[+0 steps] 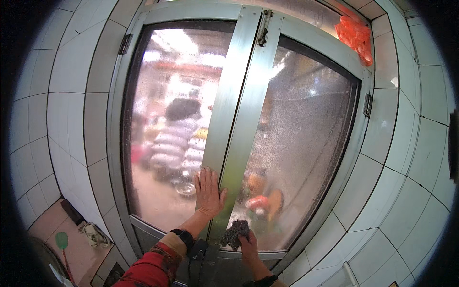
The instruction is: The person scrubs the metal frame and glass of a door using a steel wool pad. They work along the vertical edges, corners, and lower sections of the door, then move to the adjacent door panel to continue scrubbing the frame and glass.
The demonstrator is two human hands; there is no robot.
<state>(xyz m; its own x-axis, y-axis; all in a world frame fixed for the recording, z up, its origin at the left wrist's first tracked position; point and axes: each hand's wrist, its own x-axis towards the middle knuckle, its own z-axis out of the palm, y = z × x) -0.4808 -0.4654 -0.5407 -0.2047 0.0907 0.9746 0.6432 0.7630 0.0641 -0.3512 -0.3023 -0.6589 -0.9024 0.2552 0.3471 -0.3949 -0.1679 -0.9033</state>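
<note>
A metal-framed double door (247, 89) with misted glass panes stands before me. Flat against the frame of the left leaf lies my left hand (209, 193), fingers slightly spread, holding nothing. My right hand (250, 245) grips a dark grey steel-wool-like scrubbing pad (236, 234) at the lower part of the right leaf, near its glass pane (297, 143). Greenish discolouration shows on the right leaf's upright between the hands. The left glass pane (172, 125) is beside my left hand; blurred stacked shapes show through it.
A door bolt (264, 28) sits at the top middle. A red plastic bag (355, 37) hangs at the upper right corner. Tiled walls (380, 122) flank the door. On a ledge at lower left lie a crumpled cloth (94, 235) and a green fly swatter (61, 240).
</note>
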